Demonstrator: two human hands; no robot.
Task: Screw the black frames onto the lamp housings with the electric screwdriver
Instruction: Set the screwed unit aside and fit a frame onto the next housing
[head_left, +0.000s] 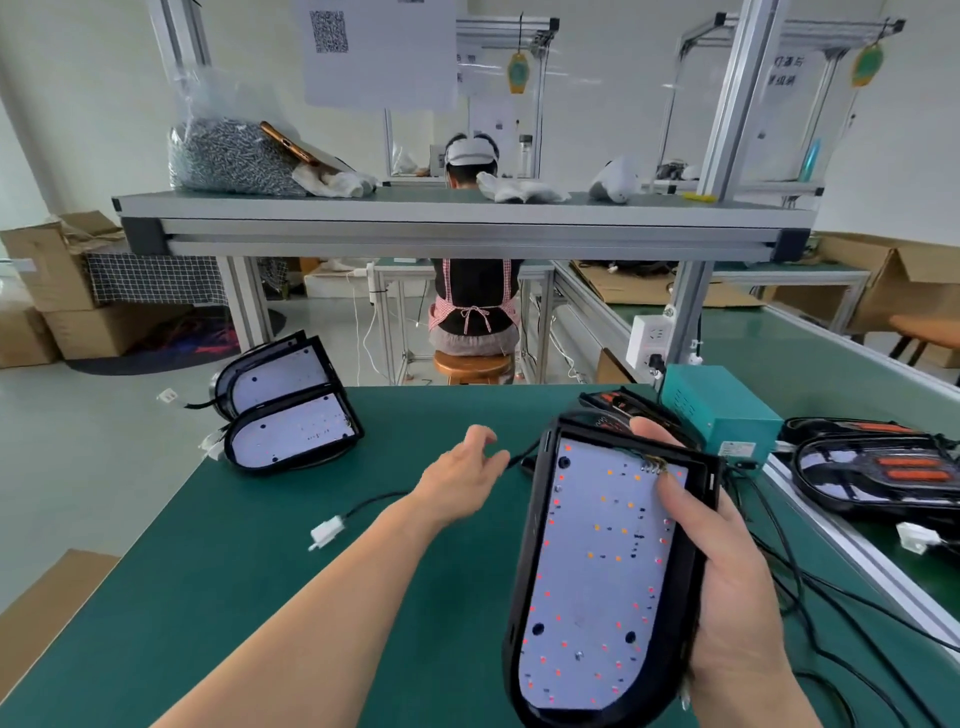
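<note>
1. The right hand (727, 587) grips a lamp housing (597, 571) by its right edge. The thumb (670, 499) presses on the white LED board near the soldered wires, and the other fingers curl round behind the black shell.
2. The housing is held off the green bench mat (260, 545), tilted with the board facing the person and its rounded end nearest them.
3. The left hand (462, 473) is stretched forward above the mat, fingers loosely spread and holding nothing. It is beside the top left corner of the housing and does not touch it.
4. A black rim runs round the board. I cannot tell whether that is the frame already seated or only the housing wall.
5. Two more housings (291, 415) stand stacked at the far left edge of the mat. A white cable connector (326, 534) lies loose on the mat between them and the left arm.
6. Other lamp units with orange parts (878, 473) lie on the right, beyond a teal power box (719, 410).
7. A clear bag of screws (228, 156) sits on the upper shelf (457, 208).
8. No electric screwdriver is in view, so this looks like handling or checking a housing, not driving screws.
9. The next move likely calls for laying the housing flat on the mat, seating the frame squarely, then fetching a screw and the driver with the free left hand steadying the part.
</note>
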